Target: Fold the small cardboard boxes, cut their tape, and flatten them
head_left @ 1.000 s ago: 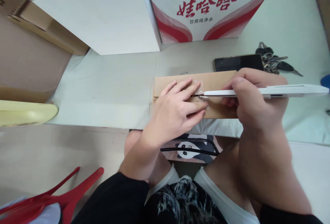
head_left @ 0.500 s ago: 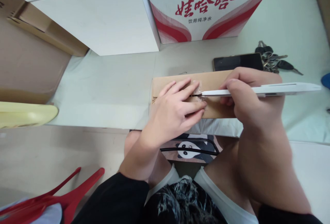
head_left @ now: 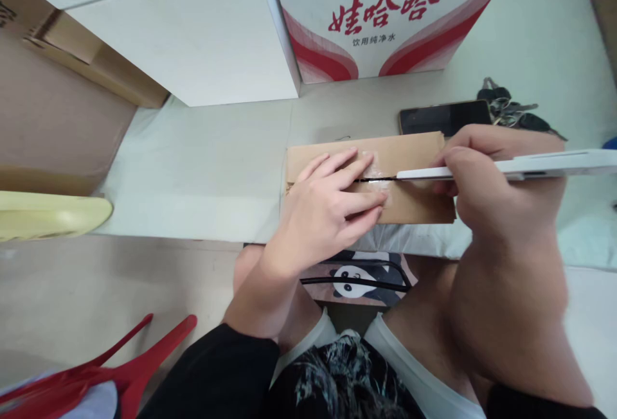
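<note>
A small brown cardboard box (head_left: 414,149) lies at the near edge of a white-covered table (head_left: 207,162), its top seam sealed with clear tape. My left hand (head_left: 332,204) lies flat on the box's left half, fingers stretched out and pressing down. My right hand (head_left: 486,181) is closed round a long white utility knife (head_left: 530,166). The knife's blade tip rests on the taped seam, just right of my left fingertips. A dark slit runs along the seam beside the blade.
Two large white cartons (head_left: 193,27) stand at the back, one printed with red characters (head_left: 385,11). A black phone (head_left: 446,117) and a bunch of keys (head_left: 511,110) lie behind the box. Brown cardboard (head_left: 53,117) and a yellow object (head_left: 48,213) sit left; a red hanger (head_left: 120,367) lies below.
My right hand has drawn the knife rightward along the seam, and the blade tip now sits farther from my left fingers. My left hand has stayed in place.
</note>
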`<state>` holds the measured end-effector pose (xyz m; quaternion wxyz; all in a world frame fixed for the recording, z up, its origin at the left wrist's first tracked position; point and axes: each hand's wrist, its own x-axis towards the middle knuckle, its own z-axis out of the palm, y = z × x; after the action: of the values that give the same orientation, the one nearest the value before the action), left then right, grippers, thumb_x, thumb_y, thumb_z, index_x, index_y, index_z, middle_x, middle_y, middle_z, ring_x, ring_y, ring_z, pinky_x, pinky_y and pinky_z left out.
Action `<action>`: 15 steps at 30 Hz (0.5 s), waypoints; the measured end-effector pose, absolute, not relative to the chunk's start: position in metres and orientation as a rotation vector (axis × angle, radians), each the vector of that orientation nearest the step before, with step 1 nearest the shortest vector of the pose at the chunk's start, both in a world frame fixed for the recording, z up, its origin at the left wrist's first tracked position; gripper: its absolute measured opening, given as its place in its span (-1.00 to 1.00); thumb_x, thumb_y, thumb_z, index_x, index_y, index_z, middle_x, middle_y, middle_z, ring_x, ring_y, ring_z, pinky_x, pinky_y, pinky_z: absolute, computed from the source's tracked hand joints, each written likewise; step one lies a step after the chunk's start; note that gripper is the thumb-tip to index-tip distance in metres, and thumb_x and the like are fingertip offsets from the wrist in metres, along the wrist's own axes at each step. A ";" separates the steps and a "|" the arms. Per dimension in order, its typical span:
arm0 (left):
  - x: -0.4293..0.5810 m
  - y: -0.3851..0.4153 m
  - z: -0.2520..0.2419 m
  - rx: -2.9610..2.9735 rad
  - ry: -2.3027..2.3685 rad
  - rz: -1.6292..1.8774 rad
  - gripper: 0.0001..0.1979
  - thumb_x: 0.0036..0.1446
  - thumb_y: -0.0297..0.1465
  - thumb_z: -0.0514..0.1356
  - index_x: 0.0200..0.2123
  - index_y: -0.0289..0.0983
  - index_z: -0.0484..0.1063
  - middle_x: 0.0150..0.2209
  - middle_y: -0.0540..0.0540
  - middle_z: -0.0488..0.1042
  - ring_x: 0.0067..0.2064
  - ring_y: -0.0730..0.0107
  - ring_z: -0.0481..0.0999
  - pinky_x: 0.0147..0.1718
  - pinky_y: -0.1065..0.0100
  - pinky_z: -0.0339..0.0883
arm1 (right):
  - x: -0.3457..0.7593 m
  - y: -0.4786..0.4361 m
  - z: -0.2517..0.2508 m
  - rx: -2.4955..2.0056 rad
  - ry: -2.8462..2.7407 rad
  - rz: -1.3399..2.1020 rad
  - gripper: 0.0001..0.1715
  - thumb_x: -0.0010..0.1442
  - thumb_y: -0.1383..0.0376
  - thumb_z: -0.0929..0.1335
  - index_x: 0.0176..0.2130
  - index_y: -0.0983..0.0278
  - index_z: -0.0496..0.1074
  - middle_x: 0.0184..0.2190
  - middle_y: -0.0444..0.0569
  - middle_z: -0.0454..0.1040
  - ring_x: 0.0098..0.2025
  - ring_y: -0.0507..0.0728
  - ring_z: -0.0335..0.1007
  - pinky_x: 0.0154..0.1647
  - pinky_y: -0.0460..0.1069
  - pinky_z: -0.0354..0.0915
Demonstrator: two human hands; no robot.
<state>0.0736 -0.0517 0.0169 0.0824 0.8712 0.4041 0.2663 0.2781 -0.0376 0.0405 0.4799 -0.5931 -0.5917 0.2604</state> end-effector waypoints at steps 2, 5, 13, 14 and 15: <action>0.073 -0.052 0.017 2.604 1.214 0.793 -0.79 0.34 -0.27 0.24 -0.14 -0.05 0.72 0.22 -0.15 0.57 0.31 0.02 0.50 0.23 -0.08 0.41 | 0.281 -0.037 0.040 -1.497 -1.421 0.643 -0.74 -0.05 0.35 0.27 -0.71 0.21 0.23 -0.74 -0.20 0.25 -0.64 0.00 0.12 -0.63 -0.01 -0.05; 0.073 -0.052 0.017 2.601 1.219 0.804 -0.80 0.34 -0.27 0.24 -0.14 -0.05 0.72 0.21 -0.15 0.57 0.30 0.02 0.51 0.23 -0.09 0.41 | 0.287 -0.033 0.037 -1.494 -1.417 0.622 -0.79 -0.05 0.34 0.28 -0.66 0.21 0.36 -0.70 -0.18 0.30 -0.60 0.01 0.15 -0.60 0.00 -0.03; 0.072 -0.052 0.014 2.590 1.214 0.840 -0.80 0.34 -0.28 0.24 -0.14 -0.05 0.71 0.22 -0.11 0.57 0.30 0.04 0.51 0.22 -0.09 0.42 | 0.310 -0.011 0.030 -1.198 -0.866 0.453 -0.77 -0.29 0.35 0.27 -0.48 0.10 0.32 -0.65 -0.22 0.20 -0.60 0.08 0.18 -0.59 0.05 0.10; 0.072 -0.051 0.014 2.586 1.217 0.843 -0.79 0.35 -0.28 0.23 -0.14 -0.05 0.71 0.22 -0.11 0.57 0.30 0.04 0.51 0.23 -0.09 0.42 | 0.315 -0.009 0.027 -1.384 -0.942 0.416 -0.79 -0.25 0.33 0.29 -0.46 0.11 0.33 -0.64 -0.23 0.20 -0.59 0.07 0.16 -0.58 0.03 0.07; 0.072 -0.051 0.014 2.584 1.216 0.847 -0.79 0.35 -0.28 0.23 -0.14 -0.05 0.71 0.22 -0.11 0.57 0.29 0.04 0.51 0.23 -0.09 0.42 | 0.320 -0.009 0.022 -1.599 -1.077 0.417 -0.83 -0.17 0.30 0.33 -0.43 0.13 0.34 -0.62 -0.20 0.25 -0.56 0.07 0.19 -0.54 0.03 0.07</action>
<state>0.0718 -0.0513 0.0142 0.0815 0.8645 0.4069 0.2835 0.3204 -0.0088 0.0219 0.5519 -0.6760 -0.4552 0.1765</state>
